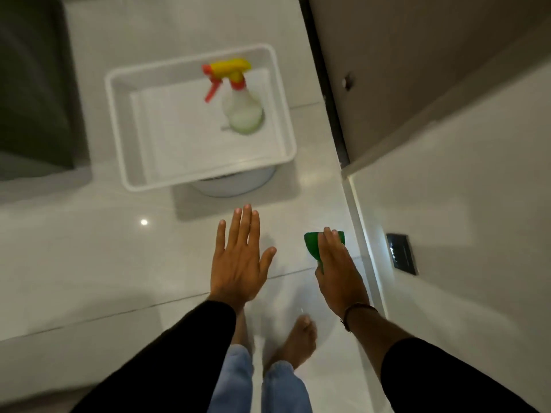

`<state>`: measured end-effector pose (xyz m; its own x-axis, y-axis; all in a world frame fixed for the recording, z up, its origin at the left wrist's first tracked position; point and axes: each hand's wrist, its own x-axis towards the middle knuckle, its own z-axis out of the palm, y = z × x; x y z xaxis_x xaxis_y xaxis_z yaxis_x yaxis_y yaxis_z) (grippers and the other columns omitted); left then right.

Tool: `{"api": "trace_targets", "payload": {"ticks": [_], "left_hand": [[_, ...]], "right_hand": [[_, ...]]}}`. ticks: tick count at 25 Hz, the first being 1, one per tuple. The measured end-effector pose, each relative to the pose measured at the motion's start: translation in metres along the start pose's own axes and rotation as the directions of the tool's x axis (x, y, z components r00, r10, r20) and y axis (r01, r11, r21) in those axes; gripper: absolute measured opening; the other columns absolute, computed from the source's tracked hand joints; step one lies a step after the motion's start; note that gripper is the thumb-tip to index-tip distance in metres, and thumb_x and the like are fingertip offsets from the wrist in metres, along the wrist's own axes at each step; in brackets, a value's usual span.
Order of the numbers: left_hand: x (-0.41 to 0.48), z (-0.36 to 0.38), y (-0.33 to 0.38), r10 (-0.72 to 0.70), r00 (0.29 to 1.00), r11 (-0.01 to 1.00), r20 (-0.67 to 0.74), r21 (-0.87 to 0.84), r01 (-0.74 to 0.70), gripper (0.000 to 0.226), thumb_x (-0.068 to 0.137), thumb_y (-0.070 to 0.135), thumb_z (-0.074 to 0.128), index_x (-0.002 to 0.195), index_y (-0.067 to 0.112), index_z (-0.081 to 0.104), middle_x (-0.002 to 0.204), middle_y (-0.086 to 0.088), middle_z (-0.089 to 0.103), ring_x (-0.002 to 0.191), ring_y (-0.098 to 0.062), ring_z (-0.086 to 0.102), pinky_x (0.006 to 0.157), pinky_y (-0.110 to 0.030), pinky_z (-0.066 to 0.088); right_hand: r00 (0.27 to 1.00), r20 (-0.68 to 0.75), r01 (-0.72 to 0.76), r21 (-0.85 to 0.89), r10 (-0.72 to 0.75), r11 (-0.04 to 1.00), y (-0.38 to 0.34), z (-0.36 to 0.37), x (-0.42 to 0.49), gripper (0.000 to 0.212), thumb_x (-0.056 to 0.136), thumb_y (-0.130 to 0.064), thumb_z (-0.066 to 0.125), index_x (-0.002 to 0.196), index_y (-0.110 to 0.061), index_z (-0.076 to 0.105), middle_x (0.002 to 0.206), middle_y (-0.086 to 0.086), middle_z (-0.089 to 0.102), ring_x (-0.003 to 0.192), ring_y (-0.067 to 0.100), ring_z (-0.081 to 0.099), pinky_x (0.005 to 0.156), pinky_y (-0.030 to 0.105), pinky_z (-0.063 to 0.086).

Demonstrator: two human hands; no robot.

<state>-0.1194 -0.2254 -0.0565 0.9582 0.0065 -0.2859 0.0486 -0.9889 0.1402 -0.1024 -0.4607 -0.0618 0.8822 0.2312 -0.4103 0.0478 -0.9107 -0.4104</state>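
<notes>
A glossy white tiled floor [89, 263] filled most of the frame, blurred toward the upper edge. A brown door [417, 70] was cut off at the upper right, and a dark block [32, 84] at the upper left was too dim to identify. A pale wall [477, 204] ran down the right side.

In the upper centre a white plastic tub [123, 123] sat on a round white object [235, 186], which it hid almost entirely; what that object was could not be told. A spray bottle [241, 105] with a yellow-and-red trigger head stood in the tub's right half, its pale contents hard to make out.

Lower centre, the person's left hand [238, 263] was spread flat, fingers straight, holding nothing. Just to its right, the right hand [340, 272] grasped a green scrubbing pad [313, 242] near the wall's foot, fingers lying over the pad and hiding much of it. Black sleeves ran off the bottom edge. One bare foot [298, 341] showed between the arms; the other was largely hidden behind the left forearm. A small dark plate [402, 253] was set in the wall at right.
</notes>
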Motion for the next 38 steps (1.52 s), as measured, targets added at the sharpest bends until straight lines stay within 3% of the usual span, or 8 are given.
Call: {"api": "trace_targets", "payload": {"ticks": [2, 5, 8, 13, 17, 22, 31, 38], "left_hand": [[-0.003, -0.042, -0.019, -0.052, 0.998, 0.998, -0.03, 0.026, 0.053, 0.082, 0.112, 0.059, 0.027, 0.174, 0.006, 0.016, 0.185, -0.014, 0.009, 0.171, -0.033, 0.006, 0.137, -0.061, 0.016], [-0.003, -0.098, -0.055, -0.134, 0.986, 0.989, -0.101, 0.05, 0.139, 0.083, 0.112, 0.059, 0.027, 0.174, 0.007, 0.017, 0.185, -0.013, 0.009, 0.171, -0.032, 0.006, 0.138, -0.059, 0.014], [0.018, -0.125, -0.099, -0.179, 0.973, 0.978, -0.146, 0.082, 0.192, 0.085, 0.111, 0.065, 0.015, 0.174, 0.008, 0.019, 0.185, -0.014, 0.013, 0.17, -0.034, 0.011, 0.138, -0.059, 0.015], [0.085, -0.11, -0.171, -0.176, 0.974, 0.975, -0.145, 0.107, 0.193, 0.084, 0.111, 0.062, 0.023, 0.175, 0.007, 0.015, 0.185, -0.014, 0.006, 0.17, -0.032, -0.001, 0.139, -0.053, -0.003], [0.145, -0.079, -0.213, -0.164, 0.981, 0.98, -0.108, 0.092, 0.174, 0.083, 0.111, 0.061, 0.023, 0.174, 0.006, 0.018, 0.184, -0.017, 0.012, 0.171, -0.036, 0.01, 0.138, -0.058, 0.01], [0.175, -0.045, -0.25, -0.137, 0.977, 0.988, -0.163, 0.045, 0.146, 0.081, 0.113, 0.057, 0.031, 0.17, -0.001, 0.027, 0.181, -0.023, 0.023, 0.169, -0.04, 0.019, 0.136, -0.061, 0.021], [0.17, -0.022, -0.255, -0.1, 0.978, 0.994, -0.184, 0.029, 0.107, 0.083, 0.113, 0.057, 0.032, 0.171, -0.002, 0.023, 0.182, -0.024, 0.019, 0.17, -0.039, 0.015, 0.138, -0.058, 0.018], [0.14, -0.074, -0.239, -0.062, 0.975, 0.997, -0.214, 0.02, 0.068, 0.083, 0.113, 0.058, 0.029, 0.169, -0.003, 0.028, 0.181, -0.025, 0.022, 0.169, -0.04, 0.019, 0.136, -0.06, 0.022]], "right_hand": [[0.997, -0.034, 0.069, -0.008, -0.069, 0.998, -0.043, -0.031, 0.013, 0.078, 0.095, -0.003, 0.065, 0.161, -0.01, 0.023, 0.169, 0.011, 0.026, 0.155, 0.03, 0.026, 0.123, 0.044, 0.029], [0.983, -0.046, 0.176, -0.01, -0.176, 0.984, -0.113, -0.069, 0.041, 0.072, 0.102, -0.007, 0.052, 0.162, -0.01, 0.014, 0.172, 0.007, 0.013, 0.159, 0.025, 0.012, 0.127, 0.036, 0.013], [0.956, -0.086, 0.28, -0.016, -0.281, 0.96, -0.177, -0.083, 0.081, 0.073, 0.1, -0.007, 0.057, 0.161, -0.007, 0.016, 0.171, 0.012, 0.016, 0.158, 0.028, 0.015, 0.128, 0.041, 0.017], [0.931, -0.072, 0.351, -0.088, -0.358, 0.932, -0.247, -0.056, 0.178, 0.07, 0.103, -0.009, 0.05, 0.162, -0.006, 0.012, 0.172, 0.014, 0.008, 0.16, 0.029, 0.008, 0.128, 0.037, 0.006], [0.91, -0.006, 0.407, -0.185, -0.415, 0.895, -0.273, -0.009, 0.26, 0.066, 0.102, -0.008, 0.043, 0.161, 0.0, 0.015, 0.171, 0.019, 0.013, 0.159, 0.034, 0.011, 0.129, 0.045, 0.014], [0.94, 0.003, 0.323, -0.339, -0.342, 0.884, -0.289, 0.034, 0.32, 0.065, 0.102, -0.007, 0.048, 0.159, 0.001, 0.02, 0.168, 0.024, 0.023, 0.156, 0.04, 0.019, 0.125, 0.052, 0.027], [0.955, 0.068, 0.288, -0.422, -0.287, 0.859, -0.283, 0.063, 0.316, 0.083, 0.1, -0.041, 0.054, 0.162, -0.006, 0.01, 0.171, 0.018, 0.015, 0.158, 0.038, 0.012, 0.127, 0.052, 0.02], [0.969, 0.023, 0.247, -0.133, -0.246, 0.96, -0.289, 0.018, 0.243, 0.081, 0.105, -0.051, 0.042, 0.163, -0.009, 0.004, 0.174, 0.012, 0.002, 0.16, 0.028, -0.004, 0.129, 0.051, 0.014]]}}
